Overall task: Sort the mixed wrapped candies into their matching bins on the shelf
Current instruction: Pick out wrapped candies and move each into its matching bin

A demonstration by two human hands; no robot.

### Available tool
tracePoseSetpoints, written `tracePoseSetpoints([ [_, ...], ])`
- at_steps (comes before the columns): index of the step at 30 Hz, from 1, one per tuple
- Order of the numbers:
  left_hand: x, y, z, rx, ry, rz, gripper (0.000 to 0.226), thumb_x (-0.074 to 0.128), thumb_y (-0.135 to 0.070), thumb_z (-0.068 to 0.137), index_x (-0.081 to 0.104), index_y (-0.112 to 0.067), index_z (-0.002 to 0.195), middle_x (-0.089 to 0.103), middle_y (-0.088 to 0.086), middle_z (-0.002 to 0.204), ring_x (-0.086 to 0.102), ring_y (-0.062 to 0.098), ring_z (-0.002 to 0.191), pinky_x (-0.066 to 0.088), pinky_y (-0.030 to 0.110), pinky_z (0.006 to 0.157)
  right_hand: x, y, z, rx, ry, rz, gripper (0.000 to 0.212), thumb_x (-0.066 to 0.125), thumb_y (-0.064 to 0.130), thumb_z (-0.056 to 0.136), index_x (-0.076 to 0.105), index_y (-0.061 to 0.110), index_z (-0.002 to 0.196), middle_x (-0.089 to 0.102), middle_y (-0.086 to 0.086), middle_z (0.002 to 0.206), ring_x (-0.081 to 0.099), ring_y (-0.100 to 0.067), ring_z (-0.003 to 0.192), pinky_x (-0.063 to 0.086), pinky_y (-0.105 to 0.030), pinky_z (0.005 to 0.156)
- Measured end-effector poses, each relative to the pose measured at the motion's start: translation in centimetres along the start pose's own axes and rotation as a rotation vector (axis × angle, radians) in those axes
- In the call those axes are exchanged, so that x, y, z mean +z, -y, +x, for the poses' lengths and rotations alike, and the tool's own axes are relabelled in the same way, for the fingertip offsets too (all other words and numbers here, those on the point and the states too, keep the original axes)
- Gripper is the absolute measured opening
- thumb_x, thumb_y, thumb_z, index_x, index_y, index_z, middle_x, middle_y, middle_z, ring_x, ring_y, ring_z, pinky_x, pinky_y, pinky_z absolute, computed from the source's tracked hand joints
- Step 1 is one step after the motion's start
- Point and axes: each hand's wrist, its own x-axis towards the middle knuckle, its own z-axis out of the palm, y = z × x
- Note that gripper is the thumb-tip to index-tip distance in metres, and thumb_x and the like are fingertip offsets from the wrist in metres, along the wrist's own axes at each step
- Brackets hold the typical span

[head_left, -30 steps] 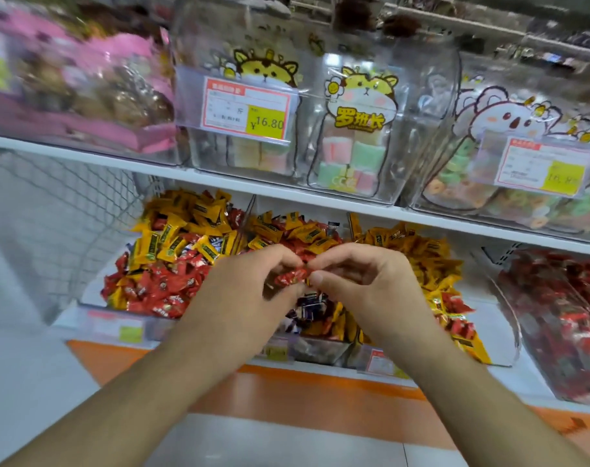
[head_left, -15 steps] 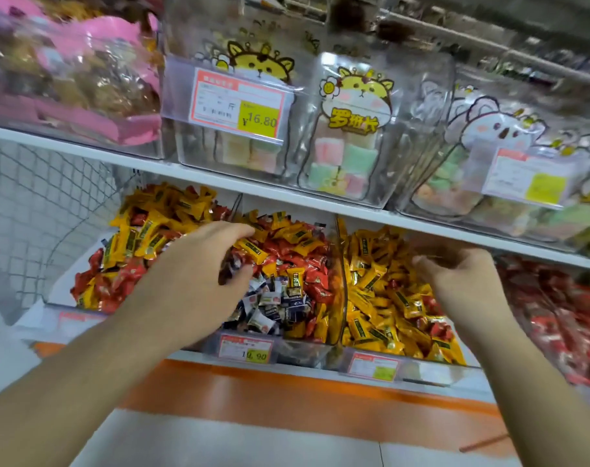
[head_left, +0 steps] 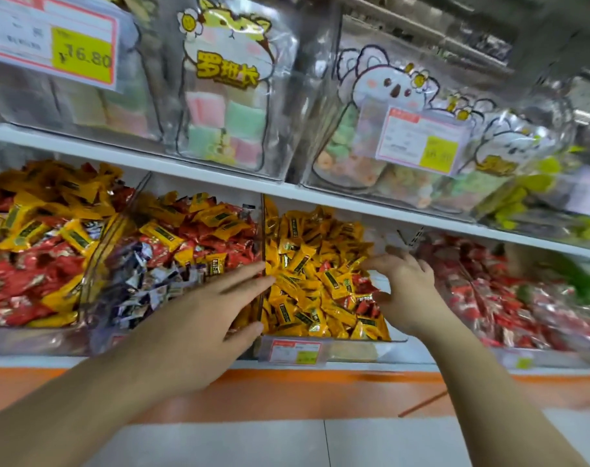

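Since half a second ago, both my hands have shifted toward the clear plastic bin of yellow-wrapped candies at centre frame, and the shelf looms larger. My left hand has come off the middle pile; its fingers are straight and spread, holding nothing, the fingertips reaching across the thin clear divider into the yellow bin's left edge. My right hand sits at that bin's right side, fingers loosely fanned over the yellow wrappers, the thumb low beside a few red-wrapped candies lying among the yellow ones. Whether it pinches one of them I cannot tell; the thumb and fingertips are blurred against the wrappers.

Left of the divider, the mixed bin holds red, yellow and purple-white wrappers jumbled together. Further left, at the frame's edge, another bin mixes red and yellow. At lower right, a bin of red wrappers sits just beyond my right hand.

Above the white shelf board, clear cartoon-printed bags of pastel sweets stand, with a red-and-yellow price tag reading 16.80 at upper left.
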Motion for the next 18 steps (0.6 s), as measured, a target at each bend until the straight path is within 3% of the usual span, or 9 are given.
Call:
tracePoseSetpoints([
  [6, 0.1, 0.1, 0.0, 0.010, -0.003, -0.001, 0.064, 0.045, -0.057, 0.102, 0.010, -0.063, 0.155, -0.018, -0.052, 0.151, 0.002, -0.019, 0.143, 0.013, 0.018, 0.115, 0.4, 0.3, 0.9, 0.023, 0.059, -0.220, 0.060, 0.076, 0.026, 0.081, 0.060, 0.053, 0.132, 0.056, 0.017, 0.144, 0.009, -0.020, 0.154, 0.002, -0.056, 0.122],
  [8, 0.1, 0.1, 0.0, 0.017, -0.007, 0.001, 0.064, 0.046, -0.057, 0.102, 0.011, -0.062, 0.155, -0.017, -0.052, 0.152, 0.002, -0.019, 0.144, 0.013, 0.018, 0.115, 0.7, 0.2, 1.1, 0.026, 0.030, -0.206, 0.048, 0.077, 0.029, 0.082, 0.066, 0.055, 0.121, 0.061, 0.021, 0.136, 0.009, -0.017, 0.153, 0.002, -0.056, 0.122],
  [14, -0.1, 0.3, -0.3, 0.031, -0.013, -0.002, 0.062, 0.046, -0.057, 0.102, 0.014, -0.061, 0.156, -0.011, -0.051, 0.155, 0.004, -0.019, 0.144, 0.015, 0.018, 0.115, 1.2, -0.3, 0.8, 0.028, -0.110, -0.088, 0.014, 0.079, 0.034, 0.086, 0.078, 0.043, 0.096, 0.074, 0.021, 0.101, 0.028, -0.012, 0.148, 0.003, -0.048, 0.118],
  [18, -0.3, 0.4, -0.4, 0.032, -0.032, -0.004, 0.062, 0.045, -0.056, 0.102, 0.015, -0.059, 0.156, -0.006, -0.048, 0.157, 0.005, -0.020, 0.144, 0.012, 0.013, 0.113, 0.5, 0.2, 0.5, 0.035, -0.192, 0.010, 0.002, 0.080, 0.036, 0.087, 0.079, 0.037, 0.088, 0.072, 0.017, 0.089, 0.048, -0.012, 0.130, 0.007, -0.043, 0.118],
])
